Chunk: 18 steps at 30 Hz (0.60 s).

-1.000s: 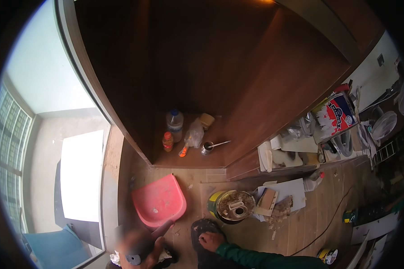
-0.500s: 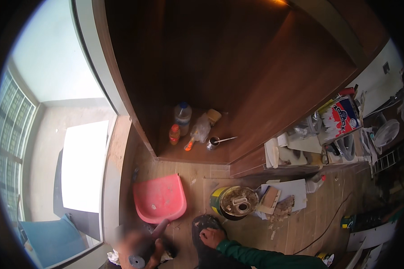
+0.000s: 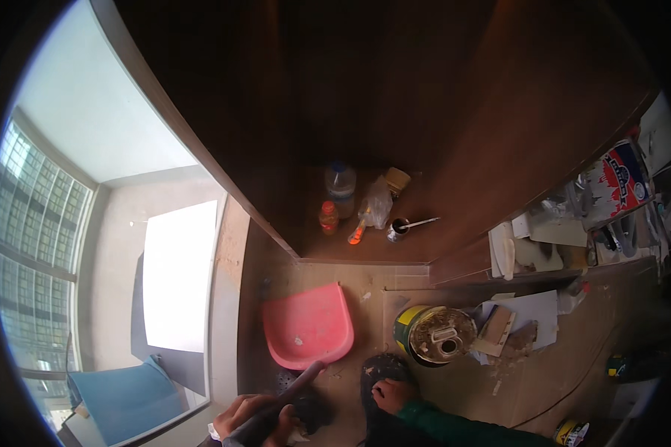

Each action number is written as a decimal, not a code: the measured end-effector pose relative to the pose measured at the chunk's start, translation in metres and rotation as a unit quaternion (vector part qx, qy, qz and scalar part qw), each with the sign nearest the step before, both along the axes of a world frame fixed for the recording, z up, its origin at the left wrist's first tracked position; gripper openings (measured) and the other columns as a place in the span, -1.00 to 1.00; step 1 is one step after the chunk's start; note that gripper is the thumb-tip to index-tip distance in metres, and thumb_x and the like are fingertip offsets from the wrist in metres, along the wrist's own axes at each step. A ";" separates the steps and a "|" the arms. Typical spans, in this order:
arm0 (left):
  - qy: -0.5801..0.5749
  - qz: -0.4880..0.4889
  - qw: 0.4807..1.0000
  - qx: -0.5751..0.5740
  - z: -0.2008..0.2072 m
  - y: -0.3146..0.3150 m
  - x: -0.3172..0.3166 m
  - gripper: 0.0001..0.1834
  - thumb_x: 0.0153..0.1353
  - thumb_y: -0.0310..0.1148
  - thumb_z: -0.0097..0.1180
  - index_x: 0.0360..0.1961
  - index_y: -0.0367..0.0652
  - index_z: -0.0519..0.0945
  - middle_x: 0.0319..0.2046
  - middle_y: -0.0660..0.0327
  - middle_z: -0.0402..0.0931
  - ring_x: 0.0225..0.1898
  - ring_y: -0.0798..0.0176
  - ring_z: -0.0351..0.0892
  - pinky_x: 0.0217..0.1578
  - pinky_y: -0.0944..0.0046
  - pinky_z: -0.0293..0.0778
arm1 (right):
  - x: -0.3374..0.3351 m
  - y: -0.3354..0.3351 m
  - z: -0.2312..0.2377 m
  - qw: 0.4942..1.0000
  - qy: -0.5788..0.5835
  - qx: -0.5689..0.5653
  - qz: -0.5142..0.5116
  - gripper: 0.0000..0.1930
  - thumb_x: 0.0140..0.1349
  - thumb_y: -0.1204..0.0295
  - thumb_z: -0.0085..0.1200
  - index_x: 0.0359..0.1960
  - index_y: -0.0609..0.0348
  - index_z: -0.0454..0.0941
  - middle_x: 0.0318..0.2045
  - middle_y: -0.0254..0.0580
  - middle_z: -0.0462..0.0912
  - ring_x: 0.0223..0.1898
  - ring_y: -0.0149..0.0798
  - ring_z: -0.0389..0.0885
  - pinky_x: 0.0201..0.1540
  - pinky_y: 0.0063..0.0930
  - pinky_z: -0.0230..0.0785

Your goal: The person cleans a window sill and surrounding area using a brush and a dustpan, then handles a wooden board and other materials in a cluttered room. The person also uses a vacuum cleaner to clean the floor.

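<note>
In the brown cabinet (image 3: pixel 455 119) stand a blue-capped clear bottle (image 3: pixel 341 183) and a smaller red-orange bottle (image 3: pixel 328 219), beside a crumpled plastic bag (image 3: pixel 379 205), a tan block (image 3: pixel 397 182) and an open can (image 3: pixel 394 235) holding a stick (image 3: pixel 423 223).

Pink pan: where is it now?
In the head view, left of lower centre, the pink pan sits on the floor, left of the drum, near the tip of the dark handle in the left hand.

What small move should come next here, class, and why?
Probably nudge the dustpan right, toward the pale scrap on the floor: the scrap lies just outside it, and the left hand grips the dark handle that meets its near edge. The right hand is only resting on the leg.
</note>
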<state>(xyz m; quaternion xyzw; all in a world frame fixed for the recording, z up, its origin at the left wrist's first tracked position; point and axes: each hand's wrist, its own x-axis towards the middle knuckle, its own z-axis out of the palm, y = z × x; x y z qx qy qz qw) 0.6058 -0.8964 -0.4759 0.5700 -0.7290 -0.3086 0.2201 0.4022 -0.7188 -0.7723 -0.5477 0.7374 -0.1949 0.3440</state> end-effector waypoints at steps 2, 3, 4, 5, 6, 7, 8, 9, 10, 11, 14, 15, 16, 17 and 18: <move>0.009 -0.009 1.000 -0.009 0.002 -0.003 -0.007 -0.80 -0.03 -0.38 0.36 -0.43 -0.26 0.64 -0.53 0.04 0.61 -0.49 0.16 0.67 -0.42 0.24 0.58 | 0.002 0.003 -0.003 1.000 -0.003 -0.015 -0.027 -0.89 0.10 0.27 0.18 -0.43 -0.03 0.58 -0.52 -0.12 0.57 -0.47 0.02 0.59 -0.40 -0.10 0.46; 0.019 -0.015 0.999 -0.026 0.000 -0.004 -0.007 -0.83 0.01 -0.39 0.34 -0.41 -0.25 0.65 -0.52 0.07 0.61 -0.51 0.20 0.65 -0.45 0.24 0.57 | 0.005 0.006 -0.012 0.998 0.001 -0.040 -0.040 -0.89 0.08 0.28 0.19 -0.44 -0.02 0.58 -0.52 -0.12 0.57 -0.48 0.02 0.58 -0.43 -0.09 0.45; 0.024 -0.024 0.998 -0.043 -0.002 -0.005 -0.005 -0.86 0.06 -0.40 0.33 -0.39 -0.23 0.66 -0.51 0.10 0.61 -0.53 0.24 0.63 -0.48 0.23 0.55 | 0.009 0.012 -0.024 0.996 0.000 -0.065 -0.056 -0.89 0.05 0.30 0.20 -0.45 -0.02 0.57 -0.52 -0.12 0.57 -0.49 0.03 0.57 -0.45 -0.08 0.44; 0.043 -0.034 0.998 -0.033 -0.006 -0.007 -0.003 -0.84 0.06 -0.38 0.33 -0.39 -0.25 0.66 -0.51 0.09 0.62 -0.53 0.25 0.63 -0.48 0.25 0.56 | 0.012 0.022 -0.040 0.995 0.018 -0.084 -0.059 -0.89 0.04 0.30 0.20 -0.46 -0.02 0.56 -0.52 -0.11 0.56 -0.49 0.03 0.56 -0.43 -0.07 0.44; 0.061 -0.044 0.997 -0.024 -0.009 -0.009 -0.002 -0.81 0.06 -0.37 0.33 -0.39 -0.27 0.66 -0.51 0.08 0.63 -0.54 0.26 0.64 -0.48 0.27 0.57 | 0.016 0.025 -0.052 0.992 0.034 -0.106 -0.064 -0.89 0.03 0.31 0.21 -0.47 -0.01 0.56 -0.53 -0.10 0.56 -0.49 0.04 0.56 -0.42 -0.06 0.43; 0.065 -0.056 0.996 -0.015 -0.008 -0.013 -0.002 -0.81 0.07 -0.37 0.32 -0.39 -0.29 0.65 -0.50 0.07 0.63 -0.52 0.23 0.65 -0.46 0.26 0.58 | 0.015 0.016 -0.037 0.995 -0.011 -0.069 -0.076 -0.89 0.02 0.31 0.21 -0.46 -0.01 0.56 -0.52 -0.10 0.55 -0.45 0.04 0.56 -0.37 -0.06 0.44; 0.073 -0.068 0.995 -0.005 -0.007 -0.016 -0.006 -0.81 0.08 -0.38 0.31 -0.39 -0.31 0.65 -0.49 0.05 0.63 -0.51 0.20 0.66 -0.44 0.25 0.59 | 0.007 0.009 -0.017 0.995 -0.051 -0.029 -0.084 -0.88 0.02 0.30 0.21 -0.46 -0.01 0.56 -0.52 -0.10 0.55 -0.41 0.05 0.56 -0.32 -0.05 0.44; 0.089 -0.081 0.993 0.012 -0.010 -0.019 -0.011 -0.81 0.08 -0.38 0.30 -0.39 -0.33 0.64 -0.48 0.03 0.64 -0.49 0.17 0.66 -0.42 0.24 0.59 | 0.002 0.013 -0.020 0.995 -0.053 -0.008 -0.079 -0.87 0.02 0.29 0.22 -0.45 -0.02 0.56 -0.50 -0.10 0.56 -0.39 0.05 0.56 -0.29 -0.06 0.43; 0.089 -0.094 0.991 -0.011 -0.013 -0.021 -0.012 -0.80 0.08 -0.38 0.29 -0.40 -0.34 0.64 -0.47 0.01 0.64 -0.48 0.15 0.67 -0.40 0.23 0.60 | 0.003 0.013 -0.022 0.996 -0.057 0.014 -0.073 -0.86 0.02 0.28 0.22 -0.44 -0.02 0.56 -0.48 -0.10 0.57 -0.36 0.05 0.56 -0.26 -0.06 0.43; 0.097 -0.106 0.989 -0.029 -0.022 -0.021 -0.011 -0.80 0.09 -0.38 0.29 -0.40 -0.35 0.64 -0.47 -0.01 0.64 -0.46 0.13 0.68 -0.39 0.22 0.60 | -0.002 0.009 -0.012 0.999 -0.031 0.017 -0.041 -0.83 0.08 0.25 0.18 -0.38 0.02 0.57 -0.42 -0.06 0.59 -0.35 0.08 0.58 -0.26 -0.06 0.45; 0.089 -0.136 0.985 -0.051 -0.033 -0.028 -0.017 -0.80 0.14 -0.37 0.24 -0.42 -0.34 0.62 -0.49 -0.02 0.63 -0.47 0.11 0.66 -0.40 0.20 0.59 | -0.022 -0.007 0.021 0.999 0.031 0.017 0.017 -0.77 0.20 0.21 0.09 -0.28 0.09 0.58 -0.32 0.00 0.63 -0.35 0.12 0.61 -0.28 -0.07 0.47; 0.079 -0.130 0.987 -0.039 -0.033 -0.029 -0.022 -0.81 0.15 -0.38 0.23 -0.43 -0.34 0.61 -0.50 -0.01 0.62 -0.48 0.12 0.66 -0.41 0.20 0.59 | -0.026 -0.009 0.025 0.999 0.030 0.006 0.014 -0.78 0.20 0.22 0.08 -0.29 0.08 0.58 -0.33 0.00 0.63 -0.36 0.11 0.60 -0.29 -0.06 0.47; 0.069 -0.125 0.989 -0.027 -0.033 -0.029 -0.027 -0.81 0.16 -0.38 0.21 -0.43 -0.33 0.61 -0.50 -0.01 0.62 -0.48 0.13 0.65 -0.42 0.20 0.58 | -0.029 -0.011 0.026 1.000 0.028 -0.005 0.011 -0.79 0.20 0.23 0.07 -0.30 0.07 0.58 -0.34 -0.01 0.63 -0.37 0.11 0.60 -0.30 -0.06 0.47; 0.068 -0.125 0.989 -0.034 -0.033 -0.030 -0.031 -0.81 0.18 -0.38 0.20 -0.43 -0.32 0.61 -0.50 0.00 0.62 -0.49 0.14 0.64 -0.43 0.21 0.58 | -0.031 -0.010 0.024 1.000 0.026 -0.012 0.012 -0.80 0.20 0.23 0.07 -0.31 0.06 0.59 -0.33 -0.03 0.63 -0.37 0.10 0.60 -0.30 -0.06 0.47; 0.066 -0.125 0.989 -0.040 -0.033 -0.030 -0.034 -0.82 0.19 -0.38 0.18 -0.42 -0.32 0.61 -0.51 0.00 0.62 -0.49 0.15 0.64 -0.43 0.21 0.57 | -0.032 -0.007 0.021 0.999 0.025 -0.019 0.013 -0.81 0.20 0.23 0.07 -0.31 0.05 0.59 -0.33 -0.05 0.63 -0.37 0.09 0.60 -0.30 -0.07 0.47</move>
